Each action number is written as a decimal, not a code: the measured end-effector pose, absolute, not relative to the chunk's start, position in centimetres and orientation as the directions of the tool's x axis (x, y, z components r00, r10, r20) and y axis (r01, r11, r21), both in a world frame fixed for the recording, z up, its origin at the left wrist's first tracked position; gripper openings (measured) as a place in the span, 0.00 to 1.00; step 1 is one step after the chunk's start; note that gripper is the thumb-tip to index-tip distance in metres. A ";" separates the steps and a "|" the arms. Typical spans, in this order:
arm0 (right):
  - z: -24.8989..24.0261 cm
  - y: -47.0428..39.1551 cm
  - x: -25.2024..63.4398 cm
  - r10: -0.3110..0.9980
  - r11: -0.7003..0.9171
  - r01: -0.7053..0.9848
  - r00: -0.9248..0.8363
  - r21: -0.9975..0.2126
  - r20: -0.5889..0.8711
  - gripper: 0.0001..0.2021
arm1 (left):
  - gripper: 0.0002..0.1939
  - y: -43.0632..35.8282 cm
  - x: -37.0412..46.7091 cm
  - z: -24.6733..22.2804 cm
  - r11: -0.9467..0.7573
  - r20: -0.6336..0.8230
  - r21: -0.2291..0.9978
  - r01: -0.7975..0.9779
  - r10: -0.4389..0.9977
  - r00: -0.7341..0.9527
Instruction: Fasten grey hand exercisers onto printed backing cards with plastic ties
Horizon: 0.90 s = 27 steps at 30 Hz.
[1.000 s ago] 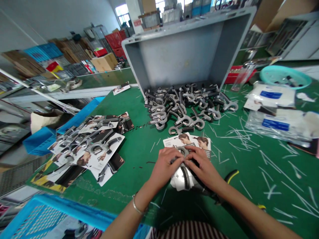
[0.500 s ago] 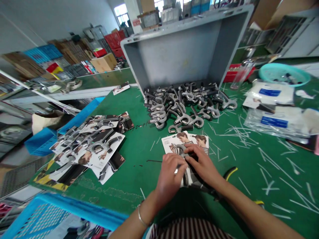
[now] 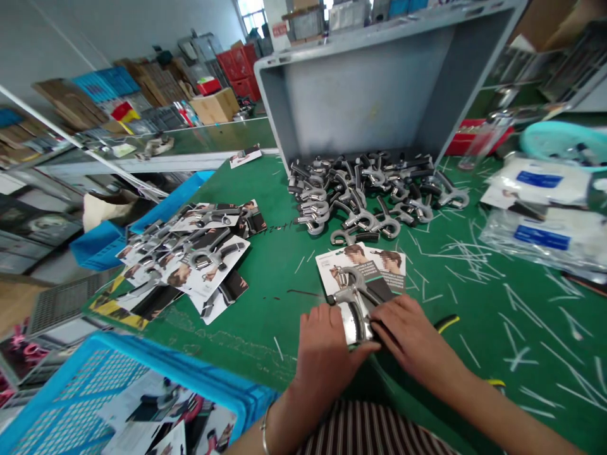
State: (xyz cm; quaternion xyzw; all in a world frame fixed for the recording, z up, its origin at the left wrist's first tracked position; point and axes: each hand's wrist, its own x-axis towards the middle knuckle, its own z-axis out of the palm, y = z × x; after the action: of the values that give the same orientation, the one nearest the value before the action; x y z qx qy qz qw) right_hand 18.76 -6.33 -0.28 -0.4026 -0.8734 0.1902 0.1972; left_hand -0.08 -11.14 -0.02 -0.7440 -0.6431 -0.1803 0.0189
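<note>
hands slide to the card's near end

both hands have drawn back toward the body since half a second ago, uncovering the gripper's spring end, which the right hand hid before.

the green table (image 3: 497, 328) spreads under everything, littered with pale cut strips. at its far edge a grey crate (image 3: 379, 95) lies tipped on its side, spilling a heap of loose grippers (image 3: 370, 193). to the left lies a fanned stack of carded grippers (image 3: 190, 262); a blue basket (image 3: 95, 392) sits at the near left corner.

just before the body lies a printed card (image 3: 374, 268) with a hand gripper (image 3: 353, 297) on it. the gripper's long axis runs from far to near: its coiled spring end points away, toward the heap, and its two handles point back at the person.

the left hand (image 3: 325, 354) lies palm down, fingers curled over the card's near left edge beside the grey handle. the right hand (image 3: 410, 338) lies flat, fingers pressing the dark handle and the card; it encloses nothing.
</note>
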 end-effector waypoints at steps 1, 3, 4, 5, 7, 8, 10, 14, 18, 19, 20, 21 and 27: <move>-0.3 -6.6 18.6 0.765 0.627 0.657 -0.620 -0.419 0.172 0.05 | 0.28 -11.1 0.1 -0.2 -0.173 0.276 0.190 0.966 0.954 0.116; -0.3 -6.8 17.8 0.752 0.654 0.698 -0.643 -0.291 0.147 0.04 | 0.20 -10.9 0.5 -0.5 -0.175 0.254 0.183 0.967 0.959 0.126; -0.3 -6.8 17.3 0.748 0.661 0.710 -0.648 -0.242 0.142 0.04 | 0.16 -10.8 0.5 -0.6 -0.176 0.239 0.194 0.965 0.963 0.127; -0.3 -6.6 16.9 0.742 0.670 0.714 -0.655 -0.205 0.145 0.06 | 0.12 -10.6 0.4 -0.6 -0.176 0.218 0.214 0.961 0.967 0.129; -0.1 -6.3 16.3 0.726 0.687 0.704 -0.667 -0.177 0.165 0.09 | 0.08 -10.4 -0.4 -0.4 -0.187 0.165 0.278 0.942 0.976 0.145; 0.0 -6.1 16.1 0.722 0.692 0.697 -0.669 -0.186 0.177 0.10 | 0.08 -10.4 -0.9 -0.3 -0.197 0.143 0.332 0.922 0.977 0.157; 0.3 -6.0 16.2 0.727 0.685 0.680 -0.659 -0.260 0.192 0.10 | 0.09 -10.6 -2.4 0.0 -0.202 0.101 0.487 0.849 0.979 0.175; 0.3 -6.1 17.0 0.739 0.629 0.581 -0.653 -0.517 0.166 0.05 | 0.08 -10.8 -4.6 0.1 -0.135 0.035 0.752 0.645 0.986 0.165; -0.2 -6.2 17.0 0.744 0.596 0.516 -0.642 -0.615 0.183 0.06 | 0.08 -10.4 -4.1 -0.6 -0.203 0.122 0.830 0.520 0.975 0.185; -0.3 -6.2 16.9 0.747 0.596 0.514 -0.636 -0.617 0.193 0.07 | 0.08 -10.3 -3.7 -0.7 -0.216 0.145 0.841 0.497 0.973 0.179; -0.4 -6.1 16.8 0.751 0.594 0.515 -0.630 -0.618 0.198 0.07 | 0.08 -10.2 -3.4 -0.9 -0.223 0.161 0.850 0.477 0.972 0.168; -0.5 -6.0 16.8 0.760 0.587 0.522 -0.619 -0.618 0.198 0.07 | 0.07 -10.1 -3.1 -1.0 -0.226 0.172 0.859 0.460 0.973 0.156; -0.7 -5.8 16.9 0.778 0.587 0.587 -0.600 -0.558 0.187 0.07 | 0.06 -10.3 -2.8 -1.7 -0.182 0.167 0.904 0.387 0.983 0.071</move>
State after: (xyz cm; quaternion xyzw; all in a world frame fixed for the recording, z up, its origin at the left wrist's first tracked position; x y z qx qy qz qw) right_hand 16.91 -5.75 -0.69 -0.3945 -0.8653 0.2260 0.2111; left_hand -2.78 -10.31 -1.68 -0.6414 -0.5340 -0.4236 -0.3522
